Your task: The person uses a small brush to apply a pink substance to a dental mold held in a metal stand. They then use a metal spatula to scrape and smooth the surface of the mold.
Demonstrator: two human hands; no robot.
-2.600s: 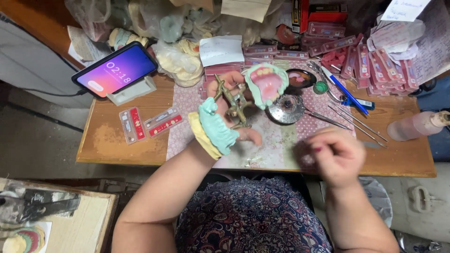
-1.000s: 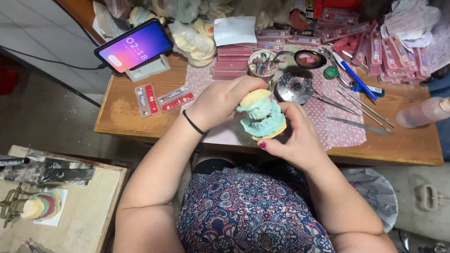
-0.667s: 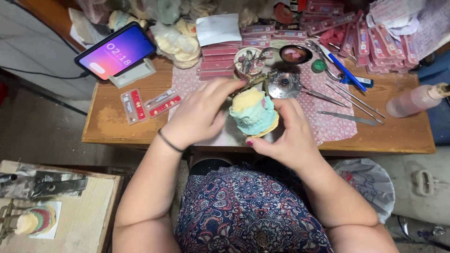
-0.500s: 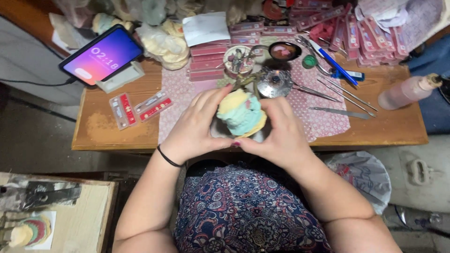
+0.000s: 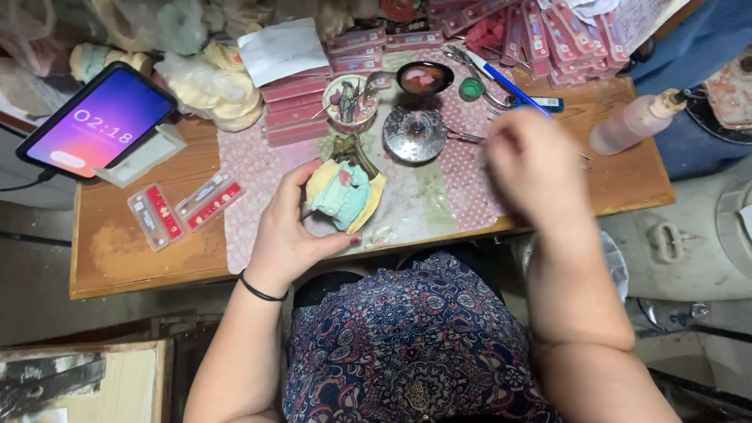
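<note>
My left hand (image 5: 288,227) grips a green and yellow dental cast (image 5: 343,194) mounted on a brass hinged frame, held just above the near edge of the wooden table (image 5: 141,254). My right hand (image 5: 531,166) is blurred and hovers over the patterned mat (image 5: 439,205) to the right of the cast, close to thin metal tools (image 5: 501,102). I cannot tell whether it holds anything.
A phone (image 5: 95,119) on a stand leans at the back left. Two red-and-white flat cases (image 5: 182,205) lie left of the mat. A round metal burner (image 5: 413,133), a small tool cup (image 5: 350,98), a dark dish (image 5: 424,77), pink boxes (image 5: 296,110) and a squeeze bottle (image 5: 636,124) stand farther back.
Both hands held the cast together before. Now my right hand has let go and moved right toward the tools, while my left hand keeps the cast.
</note>
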